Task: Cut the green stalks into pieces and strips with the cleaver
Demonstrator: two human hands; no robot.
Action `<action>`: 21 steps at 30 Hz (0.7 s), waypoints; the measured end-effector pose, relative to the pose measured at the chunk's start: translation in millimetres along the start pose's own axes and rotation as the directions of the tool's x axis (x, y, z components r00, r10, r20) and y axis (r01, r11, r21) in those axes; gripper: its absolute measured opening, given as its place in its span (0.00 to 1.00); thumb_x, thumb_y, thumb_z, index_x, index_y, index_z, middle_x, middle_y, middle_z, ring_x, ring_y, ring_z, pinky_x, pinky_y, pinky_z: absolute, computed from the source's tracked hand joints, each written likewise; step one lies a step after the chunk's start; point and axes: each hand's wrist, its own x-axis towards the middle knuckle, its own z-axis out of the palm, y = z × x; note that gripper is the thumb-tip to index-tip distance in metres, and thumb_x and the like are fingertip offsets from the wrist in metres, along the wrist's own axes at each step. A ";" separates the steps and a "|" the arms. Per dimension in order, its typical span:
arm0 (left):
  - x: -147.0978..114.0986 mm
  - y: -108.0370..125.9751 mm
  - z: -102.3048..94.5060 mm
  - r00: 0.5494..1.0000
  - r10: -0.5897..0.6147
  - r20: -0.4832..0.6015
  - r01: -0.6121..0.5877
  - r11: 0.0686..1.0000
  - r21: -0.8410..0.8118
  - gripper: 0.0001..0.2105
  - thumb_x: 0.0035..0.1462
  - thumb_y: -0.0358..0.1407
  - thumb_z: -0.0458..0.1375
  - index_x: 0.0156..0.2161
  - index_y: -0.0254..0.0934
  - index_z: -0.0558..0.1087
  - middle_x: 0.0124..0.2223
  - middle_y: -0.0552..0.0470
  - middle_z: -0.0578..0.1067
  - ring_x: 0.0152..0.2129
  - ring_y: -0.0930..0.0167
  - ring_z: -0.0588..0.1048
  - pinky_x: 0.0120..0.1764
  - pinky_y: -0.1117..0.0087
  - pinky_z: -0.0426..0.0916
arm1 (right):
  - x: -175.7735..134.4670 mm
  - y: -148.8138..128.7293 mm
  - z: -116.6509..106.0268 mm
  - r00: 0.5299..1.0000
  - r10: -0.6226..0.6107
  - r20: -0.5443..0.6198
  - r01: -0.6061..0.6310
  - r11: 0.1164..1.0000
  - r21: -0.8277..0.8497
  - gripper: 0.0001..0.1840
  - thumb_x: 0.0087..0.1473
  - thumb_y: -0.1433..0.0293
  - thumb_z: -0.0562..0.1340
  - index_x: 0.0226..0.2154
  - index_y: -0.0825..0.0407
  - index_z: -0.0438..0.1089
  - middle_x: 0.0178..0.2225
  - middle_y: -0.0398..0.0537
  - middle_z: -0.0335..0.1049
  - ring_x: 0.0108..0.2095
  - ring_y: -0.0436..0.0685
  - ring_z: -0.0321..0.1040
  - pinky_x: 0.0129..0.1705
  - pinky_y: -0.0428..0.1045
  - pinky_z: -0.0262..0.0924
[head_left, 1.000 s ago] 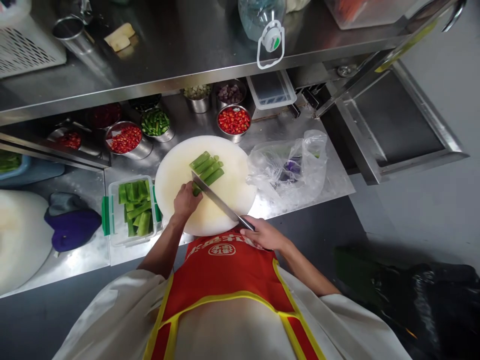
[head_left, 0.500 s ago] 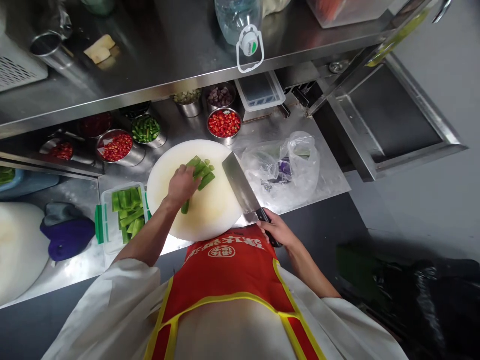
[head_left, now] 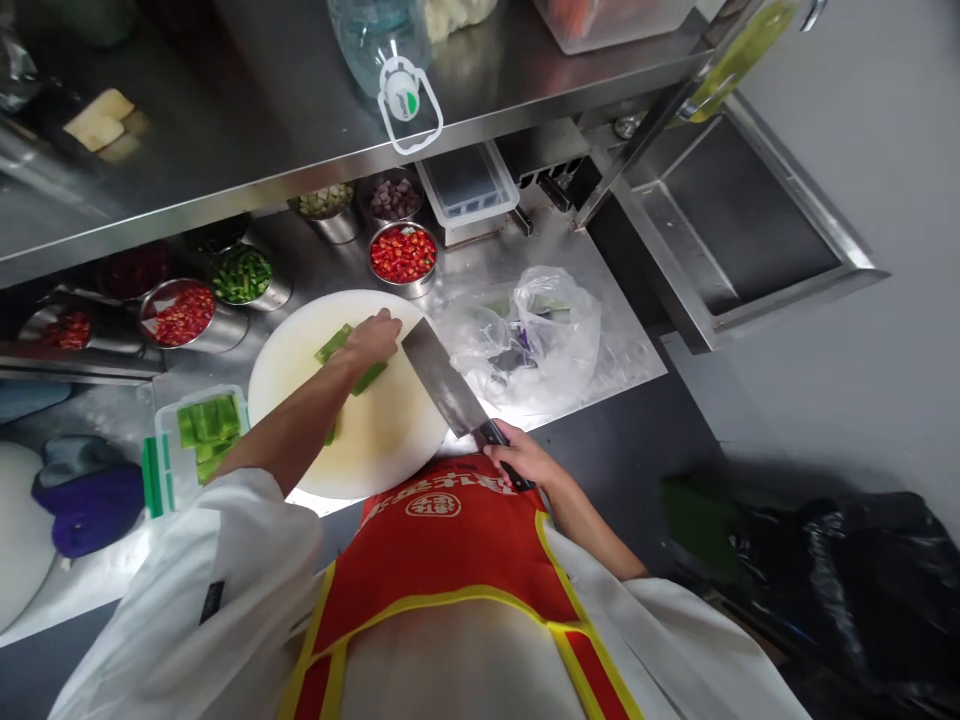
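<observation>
A cleaver (head_left: 444, 378) is in my right hand (head_left: 523, 458), its fingers wrapped round the black handle. Its blade points up and left over the right edge of the round white cutting board (head_left: 390, 440). My left hand (head_left: 370, 340) is above the board, fingers curled near its far right side; anything between them is hidden. Flat green pepper pieces (head_left: 369, 379) lie beneath and beside this hand, partly covered by it. Left of the board, a clear container (head_left: 166, 455) with green clips holds more green pieces (head_left: 212, 420), partly behind my left forearm.
Metal pots of chopped red chillies (head_left: 403, 254) and green chillies (head_left: 241, 274) stand behind the board. A clear plastic bag (head_left: 559, 340) lies to the right. A steel shelf (head_left: 247, 130) overhangs the back, holding a large water bottle (head_left: 379, 50). A purple cloth (head_left: 97, 510) lies left.
My left hand has moved right across the board, over the green pieces. My right hand still holds the cleaver by the board's right edge. The camera view has shifted.
</observation>
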 end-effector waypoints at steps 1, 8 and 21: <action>-6.0 -5.3 -2.6 0.997 0.012 -0.076 -0.018 0.997 -0.078 0.15 0.50 0.26 0.56 0.43 0.38 0.76 0.50 0.43 0.71 0.44 0.61 0.75 0.50 0.61 0.70 | -0.8 1.1 -1.2 1.000 -0.014 0.008 0.014 1.000 -0.002 0.16 0.49 0.65 0.62 0.40 0.48 0.59 0.19 0.29 0.63 0.13 0.47 0.59 0.16 0.43 0.57; -97.3 -104.1 24.3 0.863 -0.435 -0.258 0.232 0.793 -0.563 0.15 0.47 0.32 0.60 0.43 0.38 0.77 0.43 0.50 0.75 0.34 0.69 0.75 0.44 0.66 0.73 | -6.7 8.1 -12.0 0.985 -0.061 0.161 0.070 0.996 -0.050 0.31 0.48 0.72 0.58 0.56 0.51 0.62 0.18 0.30 0.62 0.16 0.48 0.59 0.19 0.44 0.56; -152.9 -34.3 119.6 0.868 -0.468 -0.166 0.408 0.862 -0.301 0.16 0.67 0.38 0.48 0.56 0.43 0.69 0.58 0.39 0.67 0.55 0.55 0.66 0.45 0.57 0.73 | 11.5 5.1 42.9 0.986 -0.022 0.166 0.053 0.981 -0.187 0.24 0.55 0.57 0.65 0.50 0.50 0.62 0.17 0.31 0.61 0.15 0.50 0.60 0.19 0.46 0.57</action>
